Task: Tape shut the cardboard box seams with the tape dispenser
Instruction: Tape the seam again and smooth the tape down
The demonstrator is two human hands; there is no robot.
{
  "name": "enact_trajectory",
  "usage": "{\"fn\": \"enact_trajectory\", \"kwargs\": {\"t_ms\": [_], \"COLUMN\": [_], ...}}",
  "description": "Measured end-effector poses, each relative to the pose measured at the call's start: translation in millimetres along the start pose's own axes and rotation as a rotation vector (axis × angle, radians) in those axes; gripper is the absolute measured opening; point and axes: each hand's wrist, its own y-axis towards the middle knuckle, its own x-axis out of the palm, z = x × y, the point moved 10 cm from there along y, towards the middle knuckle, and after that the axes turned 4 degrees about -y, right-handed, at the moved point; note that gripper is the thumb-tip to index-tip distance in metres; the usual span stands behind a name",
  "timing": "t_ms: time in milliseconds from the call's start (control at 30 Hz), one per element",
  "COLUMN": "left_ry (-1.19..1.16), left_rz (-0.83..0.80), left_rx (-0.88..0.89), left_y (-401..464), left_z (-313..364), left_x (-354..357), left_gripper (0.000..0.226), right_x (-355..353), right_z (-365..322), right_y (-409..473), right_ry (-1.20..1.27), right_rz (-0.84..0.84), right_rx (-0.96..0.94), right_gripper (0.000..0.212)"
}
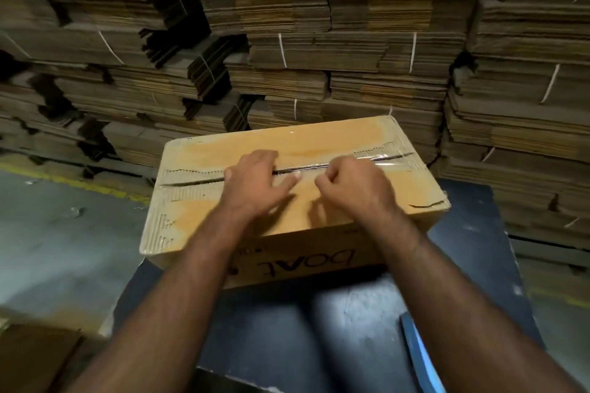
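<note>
A brown cardboard box (319, 143) lies closed on a dark table (319, 313), its worn top showing torn patches and old clear tape. The centre seam (191, 182) runs across the top from left to right, slightly gaping, with glossy clear tape (388, 160) over its right stretch. My left hand (255, 179) rests on the box top at the seam, its fingers over the slit and the thumb stretched right. My right hand (351, 183) sits just right of it with fingers curled tight at the seam; whether it pinches tape is unclear. No tape dispenser is in view.
Tall stacks of flattened, strapped cardboard (335, 41) fill the whole background close behind the box. A blue flat object (418, 351) lies at the table's near right edge. Grey concrete floor (48, 233) with a yellow line lies to the left, with a cardboard piece (28, 357) at bottom left.
</note>
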Motion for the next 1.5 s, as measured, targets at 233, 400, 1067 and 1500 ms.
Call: {"fn": "enact_trajectory", "kwargs": {"t_ms": [233,400,1067,1500], "left_ry": [0.362,-0.013,-0.959,-0.885], "left_rz": [0.223,0.374,-0.032,-0.244], "left_rx": [0.306,-0.325,-0.313,-0.149], "left_y": [-107,-140,-27,-171], "left_z": [10,-58,-102,-123], "left_x": [7,-13,-14,9], "left_gripper": [0.05,0.049,0.056,0.055], "right_x": [35,67,39,87], "right_z": [0,-29,41,34], "right_y": [149,168,-19,-202], "right_ry": [-0.201,-0.352,0.323,0.544], "right_rz": [-0.179,-0.259,-0.135,0.107], "right_rx": [-0.08,-0.124,0.281,0.376], "right_gripper": [0.087,0.092,0.056,0.055]}}
